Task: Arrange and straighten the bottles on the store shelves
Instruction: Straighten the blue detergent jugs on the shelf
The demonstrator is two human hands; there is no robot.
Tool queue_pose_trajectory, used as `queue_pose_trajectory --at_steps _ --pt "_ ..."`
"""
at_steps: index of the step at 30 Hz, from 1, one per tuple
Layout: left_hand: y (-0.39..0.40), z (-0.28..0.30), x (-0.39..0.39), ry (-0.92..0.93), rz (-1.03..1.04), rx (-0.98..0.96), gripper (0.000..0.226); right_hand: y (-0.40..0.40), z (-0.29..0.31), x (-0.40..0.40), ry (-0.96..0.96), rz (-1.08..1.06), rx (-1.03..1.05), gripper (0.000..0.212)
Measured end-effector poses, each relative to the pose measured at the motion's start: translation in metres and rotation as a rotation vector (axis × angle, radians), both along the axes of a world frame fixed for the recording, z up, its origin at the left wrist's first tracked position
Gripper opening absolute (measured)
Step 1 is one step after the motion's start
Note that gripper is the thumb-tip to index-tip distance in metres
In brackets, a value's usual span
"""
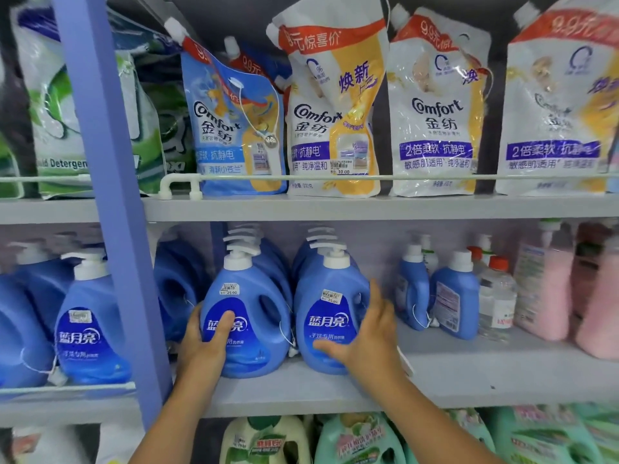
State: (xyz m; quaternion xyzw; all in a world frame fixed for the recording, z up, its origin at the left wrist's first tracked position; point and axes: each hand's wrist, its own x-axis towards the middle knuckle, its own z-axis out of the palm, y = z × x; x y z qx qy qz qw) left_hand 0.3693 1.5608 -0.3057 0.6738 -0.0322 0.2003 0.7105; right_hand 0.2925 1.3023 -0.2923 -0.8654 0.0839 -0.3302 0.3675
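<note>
Two big blue pump-top detergent bottles stand side by side at the front of the middle shelf [485, 370], each heading a row of the same bottles. My left hand [204, 343] grips the left bottle [248, 316] round its left side, thumb across the label. My right hand [365, 339] holds the right bottle [330, 313] at its right side, thumb on the label front and fingers reaching up along the handle edge. Both bottles are upright with labels facing me.
Smaller blue bottles [455, 296], a clear bottle [495, 296] and pink bottles [549, 289] stand to the right. A purple upright post [110, 209] divides the shelving; more blue bottles [90, 323] are left of it. Refill pouches [432, 105] stand above, green and cream jugs [358, 440] below.
</note>
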Motion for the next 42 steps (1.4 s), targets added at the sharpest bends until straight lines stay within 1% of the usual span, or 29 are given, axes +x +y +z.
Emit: queue_pose_trajectory --at_steps 1,3,8,14,17,19,20,21,22,23,24,25,27,28,31,33,35,39,42 --pt "0.0 0.0 0.0 0.003 -0.004 -0.001 0.027 -0.001 -0.01 -0.003 0.028 0.017 0.035 0.152" --pt "-0.001 -0.001 0.001 0.006 0.0 0.004 0.024 -0.003 -0.018 -0.002 0.03 0.047 0.074 0.158" --pt "-0.002 0.0 0.002 0.009 0.012 0.008 0.024 -0.007 -0.017 0.004 -0.016 0.126 0.135 0.156" --pt "-0.001 -0.001 0.004 0.018 0.01 0.035 0.042 -0.003 -0.02 0.0 -0.014 0.127 0.097 0.156" --pt "-0.001 -0.002 0.003 0.026 -0.005 0.03 0.045 -0.007 -0.021 -0.006 0.052 0.139 0.094 0.157" --pt "0.001 -0.002 0.003 0.038 -0.007 0.026 0.037 -0.017 -0.009 -0.01 0.055 0.189 0.214 0.147" --pt "0.001 -0.002 0.003 0.045 -0.006 0.024 0.03 -0.026 -0.001 -0.006 0.012 0.176 0.314 0.135" --pt "0.001 -0.002 0.004 0.051 -0.004 0.018 0.023 -0.037 0.012 0.001 -0.035 0.145 0.434 0.117" --pt "0.001 -0.003 0.005 0.055 -0.002 0.01 0.018 -0.048 0.028 0.012 -0.048 0.103 0.573 0.093" --pt "0.001 -0.004 0.005 0.057 0.002 0.007 0.016 -0.059 0.042 0.027 -0.009 0.072 0.724 0.072" --pt "0.001 -0.004 0.005 0.06 0.005 0.008 0.015 -0.071 0.053 0.04 0.048 0.075 0.843 0.063" --pt "0.001 -0.005 0.006 0.064 0.007 0.006 0.014 -0.081 0.06 0.054 0.099 0.103 0.906 0.072" --pt "0.002 -0.006 0.008 0.065 0.01 -0.007 0.013 -0.089 0.067 0.079 0.207 0.187 0.937 0.09" --pt "0.002 -0.007 0.008 0.064 0.013 -0.011 0.013 -0.088 0.067 0.087 0.261 0.245 0.955 0.094" --pt "0.001 -0.005 0.007 0.072 0.025 -0.016 0.018 -0.08 0.061 0.098 0.367 0.467 1.027 0.088" --pt "0.001 -0.003 0.008 0.086 0.028 -0.02 0.026 -0.079 0.059 0.101 0.381 0.533 1.025 0.086" --pt "0.0 -0.002 0.008 0.095 0.03 -0.021 0.031 -0.079 0.06 0.102 0.372 0.606 1.071 0.08" --pt "0.0 -0.001 0.008 0.099 0.034 -0.019 0.027 -0.077 0.061 0.1 0.368 0.647 1.115 0.077" --pt "0.0 -0.001 0.007 0.109 0.031 -0.025 0.012 -0.076 0.064 0.095 0.358 0.617 1.088 0.074"
